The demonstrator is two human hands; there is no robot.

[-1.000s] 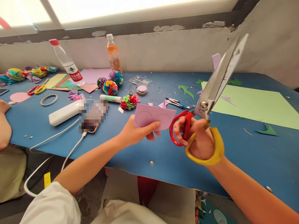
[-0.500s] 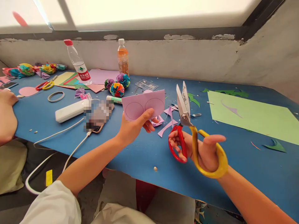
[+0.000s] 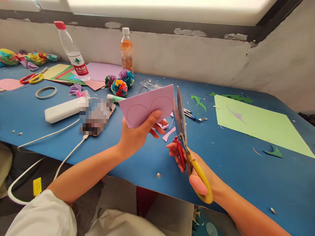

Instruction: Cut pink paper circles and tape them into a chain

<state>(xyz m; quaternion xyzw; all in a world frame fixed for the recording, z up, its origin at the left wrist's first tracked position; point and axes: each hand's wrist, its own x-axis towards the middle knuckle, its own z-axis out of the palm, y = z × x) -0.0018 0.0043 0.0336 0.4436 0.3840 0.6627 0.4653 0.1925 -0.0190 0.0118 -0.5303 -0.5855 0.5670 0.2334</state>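
My left hand (image 3: 139,132) pinches a piece of purple paper (image 3: 145,113) between thumb and fingers, tilted up above the table. Two ovals are drawn side by side on its face; my thumb covers the lower edge of the right one. Around the handles of a pair of scissors (image 3: 182,131), one red and one yellow, my right hand (image 3: 194,170) is closed. The blades point upward, seen nearly edge-on, beside the paper's right edge. Whether they touch the paper I cannot tell. Purple paper scraps (image 3: 169,134) lie behind my hands.
On the blue table (image 3: 137,167) are a pale green sheet (image 3: 261,124), a phone (image 3: 97,119), a white power bank (image 3: 65,109) with a cable, and a tape roll (image 3: 46,92). A water bottle (image 3: 76,59), an orange drink bottle (image 3: 127,52) and paper pompoms (image 3: 119,88) stand farther back.
My right hand has brought the scissors left, up to the paper, and turned them edge-on. The paper is tilted more and appears a little larger. The view has shifted, and the neighbour's arm is out of sight.
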